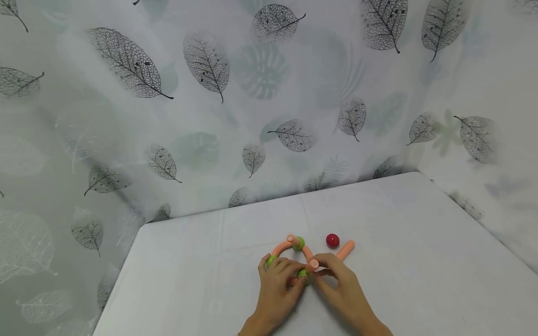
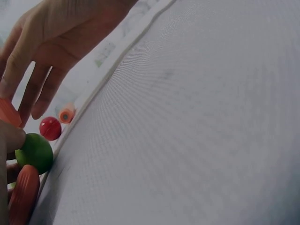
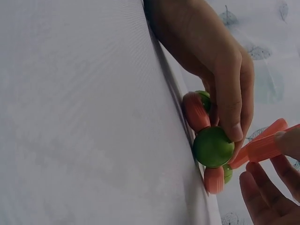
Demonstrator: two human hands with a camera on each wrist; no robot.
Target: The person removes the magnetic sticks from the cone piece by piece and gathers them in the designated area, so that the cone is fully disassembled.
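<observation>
A ring of curved orange rods (image 1: 280, 248) and green balls lies on the white table. My left hand (image 1: 275, 291) grips it at the near side, with fingers and thumb on the near green ball (image 3: 213, 146). Another orange rod (image 3: 265, 147) is pinched between the thumb and fingers of my right hand (image 1: 344, 287), its end close to that ball. Whether the rod and ball touch is hidden by fingers. From the far green ball (image 1: 299, 243) a second orange rod (image 1: 293, 239) sticks up.
Beyond my right hand, a red ball (image 1: 332, 240) and a loose straight orange rod (image 1: 346, 250) lie on the table (image 1: 185, 275). Leaf-patterned curtains (image 1: 260, 158) hang along the table's back and sides.
</observation>
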